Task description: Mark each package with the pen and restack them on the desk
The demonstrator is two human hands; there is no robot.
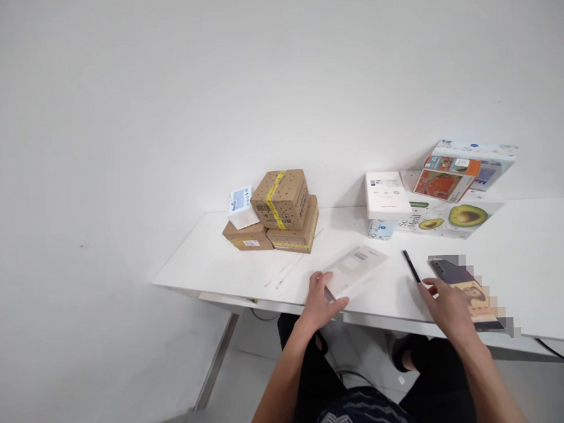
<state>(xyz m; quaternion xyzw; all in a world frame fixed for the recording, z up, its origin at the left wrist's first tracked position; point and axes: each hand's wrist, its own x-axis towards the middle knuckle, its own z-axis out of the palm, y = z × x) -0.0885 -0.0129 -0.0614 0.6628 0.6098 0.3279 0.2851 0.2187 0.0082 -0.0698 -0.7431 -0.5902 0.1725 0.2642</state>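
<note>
My left hand [321, 301] curls around the near left corner of a pale, thin flat box [358, 267], its thumb and fingers on the edges. The box lies at a slant by the table's front edge, with a barcode-like print near its far end. In my right hand [447, 307] is the lower end of a slim black pen [410, 264], which points away from me. Just right of that hand lies a dark flat item [450, 271] with round lens shapes at its corner and a tan printed picture; part of it is pixelated.
Brown cartons with yellow tape [281, 199] and a small white-and-blue box [242, 207] are stacked at the back left. A white box [387, 195], an avocado-printed box [449, 221] and an orange-red package [445, 180] stand at the back right of the white table [191, 261], against the wall.
</note>
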